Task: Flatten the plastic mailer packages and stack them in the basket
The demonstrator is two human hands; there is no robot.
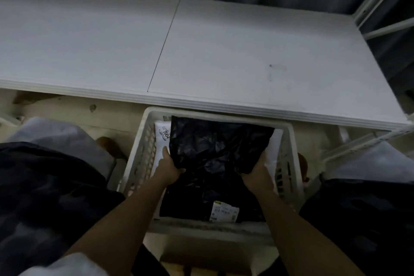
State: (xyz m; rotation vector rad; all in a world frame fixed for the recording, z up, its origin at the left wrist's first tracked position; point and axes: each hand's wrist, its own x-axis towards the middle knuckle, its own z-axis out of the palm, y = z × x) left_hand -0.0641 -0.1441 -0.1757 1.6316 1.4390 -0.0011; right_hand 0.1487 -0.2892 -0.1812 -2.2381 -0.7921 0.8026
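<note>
Left hand (pixel 168 169): grips the near left corner of the black mailer (pixel 215 143).
Black mailer: held low over the basket (pixel 143 159), creased, not yet laid flat.
Right hand (pixel 257 172): holds the near right corner.
Done: white mailer (pixel 162 139) and another black one already in the basket.
Hidden: pile depth; further mailers possibly out of view.

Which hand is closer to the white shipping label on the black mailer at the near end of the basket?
Right. The right hand grips the top black mailer above the white label; the left hand is farther left.
</note>
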